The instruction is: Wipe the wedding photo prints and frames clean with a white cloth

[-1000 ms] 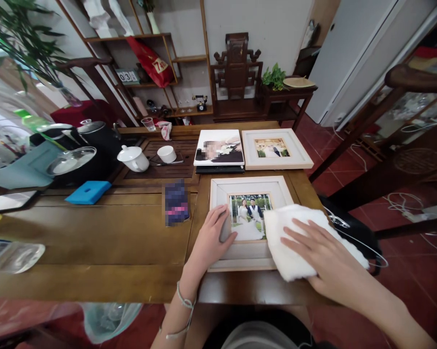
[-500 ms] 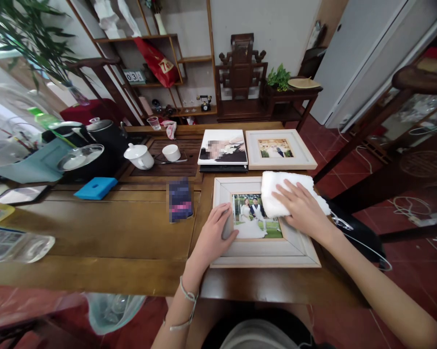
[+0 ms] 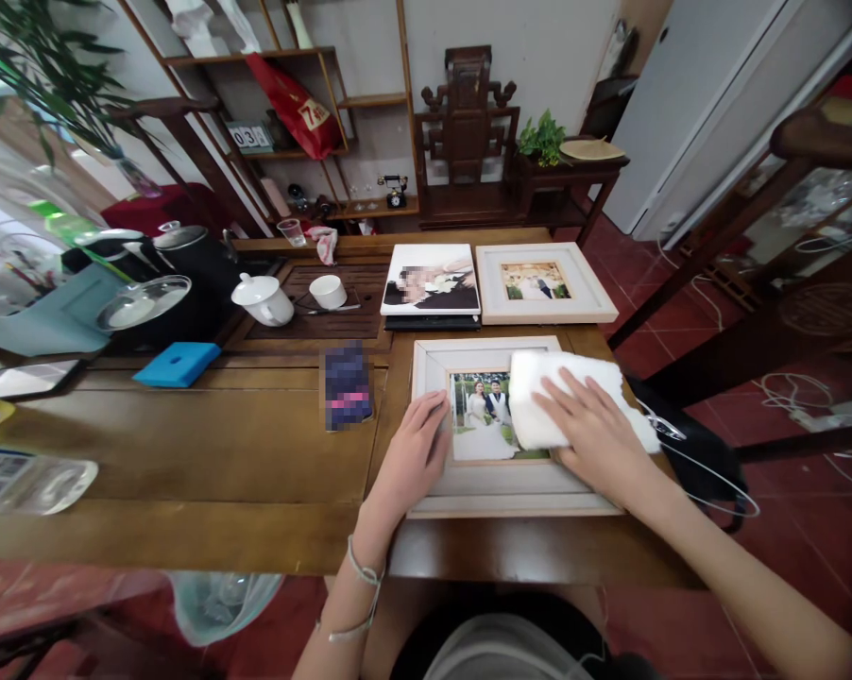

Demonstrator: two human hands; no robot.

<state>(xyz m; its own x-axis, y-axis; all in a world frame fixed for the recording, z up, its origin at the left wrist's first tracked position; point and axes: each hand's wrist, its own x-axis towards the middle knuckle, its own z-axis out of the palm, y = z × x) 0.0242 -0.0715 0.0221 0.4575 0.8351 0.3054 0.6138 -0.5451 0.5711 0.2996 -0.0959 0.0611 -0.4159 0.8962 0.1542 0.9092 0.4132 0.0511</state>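
A light-coloured picture frame (image 3: 433, 491) lies flat on the wooden table, with a photo (image 3: 479, 425) of a couple outdoors in its middle. My left hand (image 3: 418, 444) rests on the frame's left side, fingers stretched out, holding nothing. My right hand (image 3: 588, 430) holds a folded white cloth (image 3: 529, 401) down on the frame's right part, its fingers spread over the top. The cloth covers the right part of the photo and the frame's upper right corner.
Behind lie a second picture frame (image 3: 596, 302) and a white-edged photo panel (image 3: 433, 255) on a dark one. A blurred dark blue item (image 3: 347, 382), a blue block (image 3: 177, 364), a lidded white cup (image 3: 263, 300) and a small white cup (image 3: 328, 293) are to the left.
My right hand has slid the white cloth slightly down and to the right over the frame. The left hand stays on the frame's left side. The camera view has shifted a little.
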